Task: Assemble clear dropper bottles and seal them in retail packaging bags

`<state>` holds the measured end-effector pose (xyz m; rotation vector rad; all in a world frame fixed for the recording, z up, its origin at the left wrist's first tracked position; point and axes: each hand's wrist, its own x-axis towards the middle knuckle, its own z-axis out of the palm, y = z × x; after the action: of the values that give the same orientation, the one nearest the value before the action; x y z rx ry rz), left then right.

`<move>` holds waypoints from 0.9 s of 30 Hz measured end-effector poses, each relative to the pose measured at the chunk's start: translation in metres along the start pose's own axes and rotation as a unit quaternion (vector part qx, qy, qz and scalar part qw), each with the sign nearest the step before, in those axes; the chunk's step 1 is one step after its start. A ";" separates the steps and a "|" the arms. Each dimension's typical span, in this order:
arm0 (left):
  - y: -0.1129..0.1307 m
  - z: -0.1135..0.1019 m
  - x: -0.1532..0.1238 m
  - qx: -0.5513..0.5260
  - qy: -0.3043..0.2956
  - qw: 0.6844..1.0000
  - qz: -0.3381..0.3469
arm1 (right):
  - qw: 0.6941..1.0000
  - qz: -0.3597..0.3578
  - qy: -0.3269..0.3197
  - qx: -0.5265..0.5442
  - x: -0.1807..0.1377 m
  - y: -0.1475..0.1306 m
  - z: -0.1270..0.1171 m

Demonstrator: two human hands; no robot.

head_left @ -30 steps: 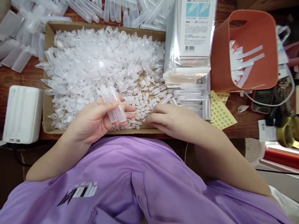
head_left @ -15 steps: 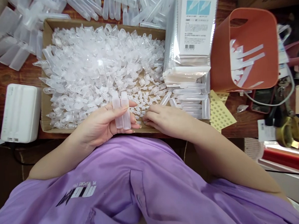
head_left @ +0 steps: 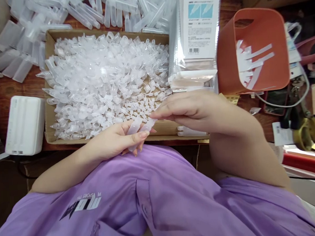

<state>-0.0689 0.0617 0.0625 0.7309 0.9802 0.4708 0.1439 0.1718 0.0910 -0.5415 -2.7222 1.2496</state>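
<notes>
My left hand (head_left: 116,141) is closed around two small clear plastic bottles (head_left: 139,127), tilted with their necks pointing up and to the right. My right hand (head_left: 191,109) is raised above the box's front edge, its fingertips pinched together right at the neck of one bottle; what they pinch is too small to make out. Both hands hover over the near edge of a cardboard box (head_left: 48,116) heaped with clear plastic caps and nozzle tips (head_left: 105,78).
Empty clear bottles (head_left: 120,7) lie piled behind and left of the box. A white device (head_left: 24,125) sits at the left. Stacked packets (head_left: 195,31), an orange bin (head_left: 251,49) with white strips, cables and scissors (head_left: 306,135) lie to the right.
My right hand rose from the loose caps in the box and met the bottles. My left hand tilted the two bottles to the right and lowered them toward my lap.
</notes>
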 end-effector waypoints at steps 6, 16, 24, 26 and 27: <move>0.001 0.000 -0.002 0.100 0.029 0.994 -0.020 | 0.994 0.026 -0.080 -0.064 0.009 -0.009 -0.006; 0.002 0.010 -0.004 0.159 0.129 0.979 0.012 | 0.989 0.091 -0.082 -0.081 0.011 -0.013 0.005; 0.011 0.006 -0.001 0.187 0.131 0.973 0.022 | 0.993 0.106 -0.048 -0.038 0.011 -0.007 0.011; 0.015 0.007 -0.001 0.151 0.133 0.979 0.034 | 0.993 0.115 0.002 -0.021 0.006 0.001 0.005; 0.017 0.007 -0.001 0.124 0.147 0.980 0.043 | 0.992 0.124 0.018 -0.033 0.002 0.006 0.003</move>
<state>-0.0638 0.0698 0.0782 0.9478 1.3043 0.5480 0.1428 0.1741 0.0850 -0.9251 -2.7387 1.1872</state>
